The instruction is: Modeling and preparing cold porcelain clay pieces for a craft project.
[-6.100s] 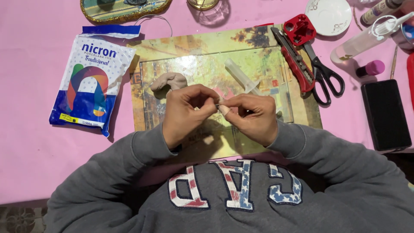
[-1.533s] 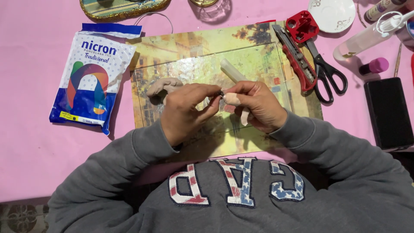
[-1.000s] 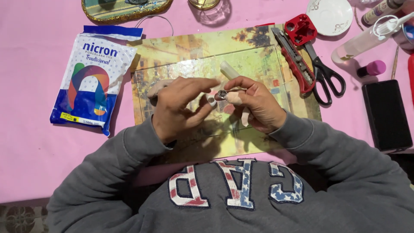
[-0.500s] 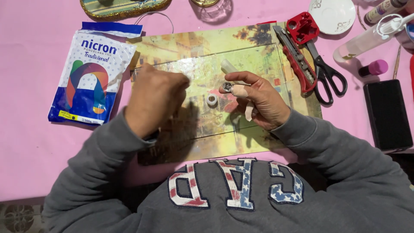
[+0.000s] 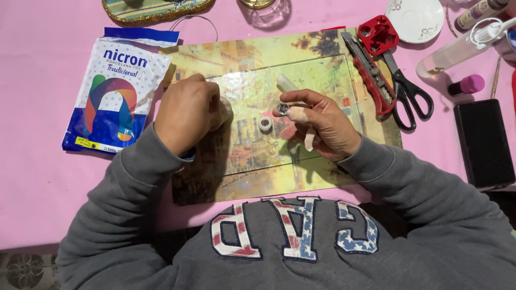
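My left hand (image 5: 185,110) lies curled over a beige clay lump (image 5: 224,106) at the left of the picture-printed work board (image 5: 242,177); only the lump's right edge shows. My right hand (image 5: 328,123) hovers over the board's middle. Its thumb and forefinger pinch a small clay piece with a dark round bit (image 5: 284,109), and a pale clay strip (image 5: 310,140) hangs from the fingers. A small white ring-shaped piece (image 5: 265,124) sits on the board between my hands. Above the right hand lies a clear cylinder (image 5: 286,84).
On the pink cloth, a white and blue bag of modelling paste (image 5: 115,91) lies left of the board. To the right are a red utility knife (image 5: 368,64), black-handled scissors (image 5: 408,94), a white saucer (image 5: 415,19), a clear bottle (image 5: 457,51), a pink-capped tube (image 5: 466,85) and a black rectangular case (image 5: 484,142).
My hands were together working the small piece. The left hand has let go and moved left onto the clay lump. The white ring now lies on the board; the right hand stays put.
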